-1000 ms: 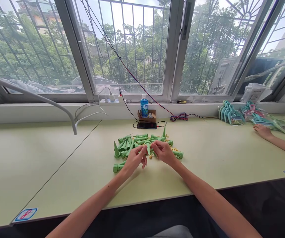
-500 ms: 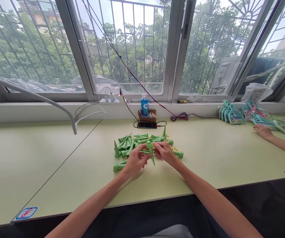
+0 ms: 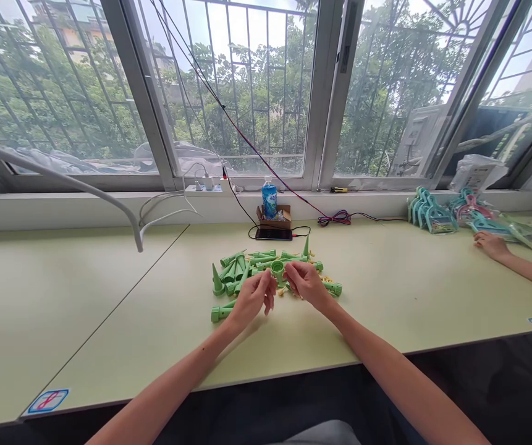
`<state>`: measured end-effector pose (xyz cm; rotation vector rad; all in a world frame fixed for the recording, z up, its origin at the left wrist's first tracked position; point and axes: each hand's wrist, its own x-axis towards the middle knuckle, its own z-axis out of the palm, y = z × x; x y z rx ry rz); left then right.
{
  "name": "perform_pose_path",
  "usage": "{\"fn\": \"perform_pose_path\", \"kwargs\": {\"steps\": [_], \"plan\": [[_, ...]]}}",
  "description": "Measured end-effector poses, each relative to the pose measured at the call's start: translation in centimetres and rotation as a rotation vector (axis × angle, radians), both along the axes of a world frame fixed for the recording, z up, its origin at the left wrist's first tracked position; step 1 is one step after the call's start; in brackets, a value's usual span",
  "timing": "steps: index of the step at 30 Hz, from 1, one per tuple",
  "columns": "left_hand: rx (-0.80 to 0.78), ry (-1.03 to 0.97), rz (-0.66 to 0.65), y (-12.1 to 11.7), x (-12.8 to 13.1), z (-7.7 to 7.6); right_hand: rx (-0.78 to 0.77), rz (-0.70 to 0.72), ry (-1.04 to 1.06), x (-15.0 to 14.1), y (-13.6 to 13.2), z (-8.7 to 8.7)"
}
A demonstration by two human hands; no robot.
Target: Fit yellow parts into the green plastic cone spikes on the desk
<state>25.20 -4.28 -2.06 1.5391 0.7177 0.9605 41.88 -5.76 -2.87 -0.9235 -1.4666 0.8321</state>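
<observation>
A heap of green plastic cone spikes (image 3: 242, 269) with small yellow parts lies on the pale green table (image 3: 386, 290). Both my hands are at its near edge. My left hand (image 3: 253, 298) and my right hand (image 3: 306, 283) pinch one green spike (image 3: 277, 269) between them, its round open end turned towards me. One spike stands upright at the heap's left (image 3: 217, 279), another at the back (image 3: 306, 246). A single spike (image 3: 222, 313) lies just left of my left wrist.
Behind the heap lie a black phone (image 3: 274, 234), a small cardboard box (image 3: 284, 217) and a blue-labelled bottle (image 3: 269, 199). Cables run to a power strip (image 3: 210, 186) on the sill. At the right, another person's hand (image 3: 492, 245) rests near packaged teal items (image 3: 432, 213).
The spike held between my hands has been turned: half a second ago its tip pointed down towards me, now its open round end faces me and sits a little higher.
</observation>
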Motion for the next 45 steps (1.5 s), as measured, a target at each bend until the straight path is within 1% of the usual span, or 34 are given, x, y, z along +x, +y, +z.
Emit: {"fn": "perform_pose_path", "kwargs": {"steps": [3, 6, 8, 11, 16, 20, 25, 28, 30, 38, 45], "plan": [[-0.158, -0.013, -0.091, -0.1, -0.2, 0.6, 0.001, 0.019, -0.042, -0.1, -0.2, 0.1], [-0.245, -0.021, -0.17, 0.0, -0.4, 0.5, 0.018, 0.055, -0.081, -0.1, -0.4, 0.2], [-0.253, -0.022, -0.204, 0.1, -0.5, 0.3, 0.025, 0.077, -0.088, 0.0, -0.5, 0.2], [-0.221, -0.023, -0.24, 0.0, -0.7, 0.2, 0.021, 0.105, -0.083, 0.1, -0.5, 0.2], [-0.177, -0.005, -0.237, -0.2, -0.8, 0.3, 0.015, 0.107, -0.098, 0.2, -0.6, 0.4], [-0.097, 0.041, -0.205, 0.0, -0.8, 0.1, 0.0, 0.103, -0.114, 0.3, -0.5, 0.4], [0.172, 0.185, -0.14, -0.3, -1.0, -0.2, 0.005, 0.063, -0.139, 0.5, -0.6, 0.4], [0.284, 0.235, -0.071, -0.7, -0.9, 0.0, -0.018, 0.026, -0.158, 0.5, -0.6, 0.4], [0.341, 0.24, -0.047, -0.9, -0.8, 0.1, -0.017, 0.002, -0.173, 0.4, -0.6, 0.4], [0.433, 0.242, -0.018, -0.4, -0.7, -0.7, 0.04, -0.056, -0.264, 0.4, -0.6, 0.5], [0.493, 0.266, 0.005, -0.5, -0.8, -0.7, 0.075, -0.082, -0.311, 0.2, -0.6, 0.7]]}}
